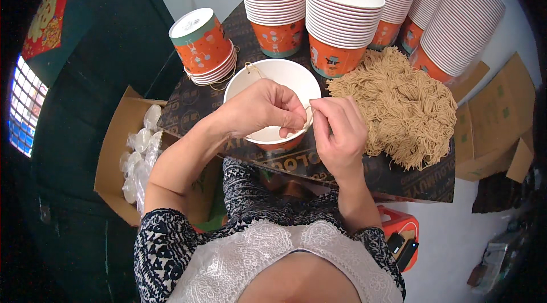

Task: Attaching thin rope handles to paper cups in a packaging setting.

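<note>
My left fingers (293, 119) and right fingers (321, 125) both pinch a tan cord (309, 118) at the right rim of the paper bucket (289, 75), mid-frame. I seem to be knotting it there; next calls for drawing it snug, rim unbent.

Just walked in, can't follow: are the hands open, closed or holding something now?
Left hand: closed, pinching tan twine.
Right hand: closed, pinching tan twine too.
</note>
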A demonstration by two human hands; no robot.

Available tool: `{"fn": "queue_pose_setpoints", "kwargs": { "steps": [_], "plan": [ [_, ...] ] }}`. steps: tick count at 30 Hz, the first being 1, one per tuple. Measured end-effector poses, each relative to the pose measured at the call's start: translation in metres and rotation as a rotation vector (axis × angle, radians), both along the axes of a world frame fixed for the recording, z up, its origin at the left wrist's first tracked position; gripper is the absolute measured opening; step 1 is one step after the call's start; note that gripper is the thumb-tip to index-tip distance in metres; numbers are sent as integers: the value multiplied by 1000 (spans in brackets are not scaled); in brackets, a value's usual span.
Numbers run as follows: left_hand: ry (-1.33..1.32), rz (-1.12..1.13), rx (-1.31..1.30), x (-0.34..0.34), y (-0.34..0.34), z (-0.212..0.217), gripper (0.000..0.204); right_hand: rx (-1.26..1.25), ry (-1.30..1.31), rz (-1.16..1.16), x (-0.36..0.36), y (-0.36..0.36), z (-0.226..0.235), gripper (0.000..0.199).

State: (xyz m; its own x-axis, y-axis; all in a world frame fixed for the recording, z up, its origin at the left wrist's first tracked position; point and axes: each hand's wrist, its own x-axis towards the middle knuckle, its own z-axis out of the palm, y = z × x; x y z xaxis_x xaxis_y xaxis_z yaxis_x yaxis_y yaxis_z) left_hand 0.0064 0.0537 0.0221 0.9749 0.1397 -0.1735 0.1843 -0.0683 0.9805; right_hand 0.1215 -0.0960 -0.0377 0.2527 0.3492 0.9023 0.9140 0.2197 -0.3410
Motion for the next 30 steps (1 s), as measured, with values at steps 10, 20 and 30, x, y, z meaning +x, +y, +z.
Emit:
{"fn": "queue_pose_setpoints", "kwargs": {
  "steps": [10, 20, 30],
  "plan": [
    [-50, -79, -18, 6, 0, -5, 5, -130, -2, 253, 10, 10, 23, 18],
    [-26, -67, -39, 4, -3, -3, 5, -199, 236, 119, 1, -19, 4, 12],
    [-84, -97, -36, 6, -4, -2, 9, -204, 264, 126, -8, -17, 0, 20]
  ]
}}
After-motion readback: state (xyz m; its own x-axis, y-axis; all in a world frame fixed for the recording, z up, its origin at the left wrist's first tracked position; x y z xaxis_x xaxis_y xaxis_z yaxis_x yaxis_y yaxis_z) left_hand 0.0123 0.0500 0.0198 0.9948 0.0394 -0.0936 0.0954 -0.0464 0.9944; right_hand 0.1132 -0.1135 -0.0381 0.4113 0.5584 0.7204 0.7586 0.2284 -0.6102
